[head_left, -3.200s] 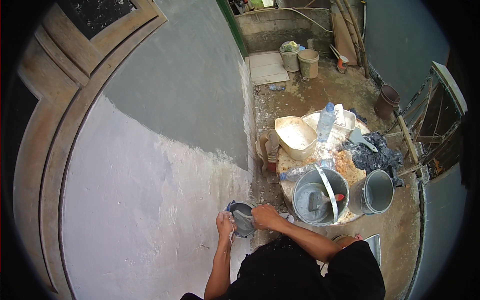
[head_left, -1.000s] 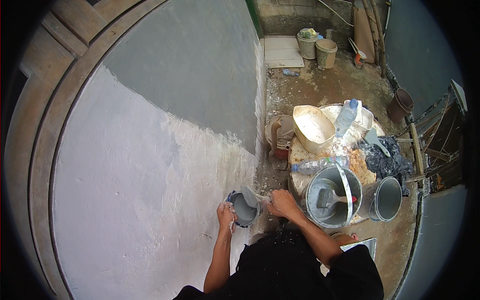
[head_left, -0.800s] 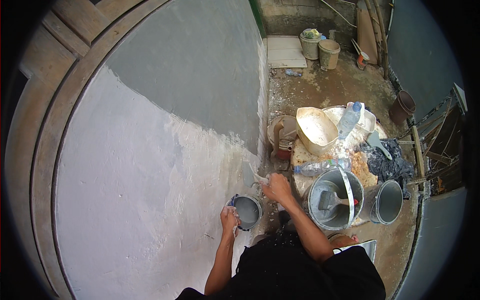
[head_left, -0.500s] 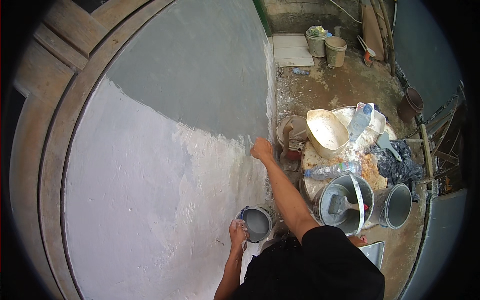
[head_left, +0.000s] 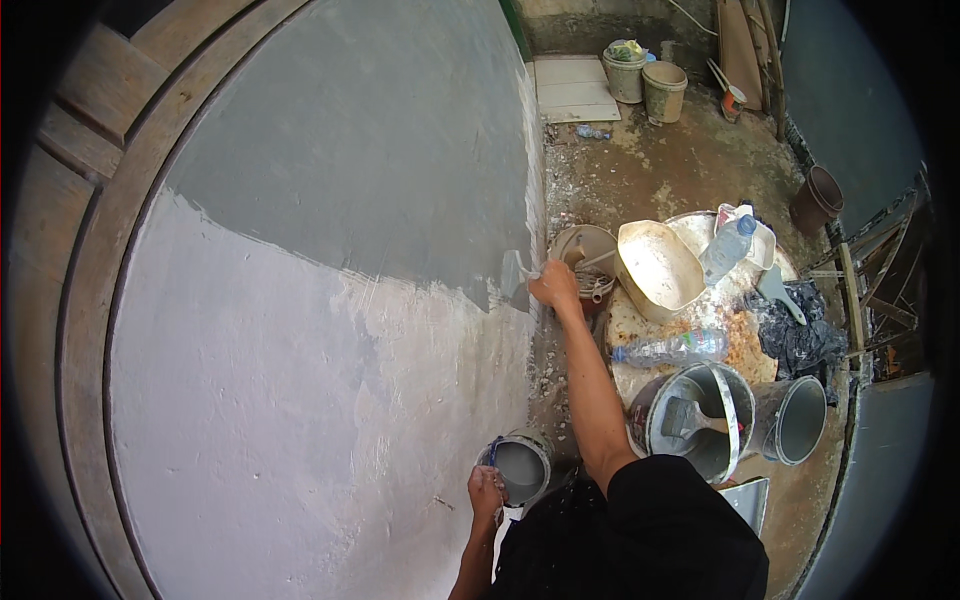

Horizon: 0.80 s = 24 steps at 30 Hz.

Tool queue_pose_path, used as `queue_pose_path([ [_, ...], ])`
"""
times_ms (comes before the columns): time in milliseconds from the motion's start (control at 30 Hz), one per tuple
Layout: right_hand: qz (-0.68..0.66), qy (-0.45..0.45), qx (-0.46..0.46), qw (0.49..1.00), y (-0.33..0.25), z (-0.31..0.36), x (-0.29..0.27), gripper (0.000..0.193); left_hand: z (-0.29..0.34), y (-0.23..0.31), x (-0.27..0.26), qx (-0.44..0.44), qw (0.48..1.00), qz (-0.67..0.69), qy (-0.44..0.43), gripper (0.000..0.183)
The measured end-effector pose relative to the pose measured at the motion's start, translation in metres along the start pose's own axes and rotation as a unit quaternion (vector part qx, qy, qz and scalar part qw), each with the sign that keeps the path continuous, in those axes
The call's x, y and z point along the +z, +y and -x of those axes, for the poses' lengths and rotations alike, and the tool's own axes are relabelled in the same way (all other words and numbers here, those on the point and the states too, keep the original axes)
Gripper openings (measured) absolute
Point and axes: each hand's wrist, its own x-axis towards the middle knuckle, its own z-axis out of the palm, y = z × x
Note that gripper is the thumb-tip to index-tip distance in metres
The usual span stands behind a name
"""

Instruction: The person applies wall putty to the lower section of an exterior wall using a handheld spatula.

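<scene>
My right hand [head_left: 555, 285] is closed around a paintbrush [head_left: 513, 278], its bristle end at the wall near the corner, by the lower edge of the grey paint. Below that edge the wall [head_left: 270, 400] is pale, whitish and streaked; above it lies a coat of grey [head_left: 380, 150]. Lower down, my left hand [head_left: 486, 492] grips the rim side of a small bucket [head_left: 546, 470], which holds grey paint [head_left: 518, 468]. White smears mark the left fingers. The brush handle is mostly hidden in my right hand.
Right of me, a round stained table [head_left: 625, 380] carries a cut-open container [head_left: 660, 270], plastic bottles [head_left: 680, 348] and a scraper-like tool [head_left: 778, 292]. Nearer stands a large bucket [head_left: 735, 455] with a wide brush [head_left: 690, 418] inside, beside another bucket [head_left: 800, 420]. Wooden framing [head_left: 85, 330] borders the wall.
My right hand and the brush have moved right, toward the corner, and the brush is turned more sideways. Grey paint reaches slightly lower there. My left hand still grips the bucket.
</scene>
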Motion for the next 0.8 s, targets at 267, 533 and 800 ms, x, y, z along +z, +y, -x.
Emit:
queue_pose_path([
  [267, 0.024, -0.112, 0.112, 0.987, 0.082, -0.036, 0.117, 0.033, 0.009, 0.000, 0.007, -0.014, 1.000, -0.015, -0.008, 0.008],
  [533, -0.026, -0.089, -0.037, 0.995, 0.034, -0.010, 0.083, 0.024, 0.002, -0.009, 0.001, -0.035, 0.999, -0.008, -0.004, 0.011],
  [800, -0.064, -0.031, -0.122, 0.990, -0.045, 0.039, -0.002, 0.031, 0.001, -0.011, 0.011, 0.005, 0.999, -0.010, -0.042, 0.013],
])
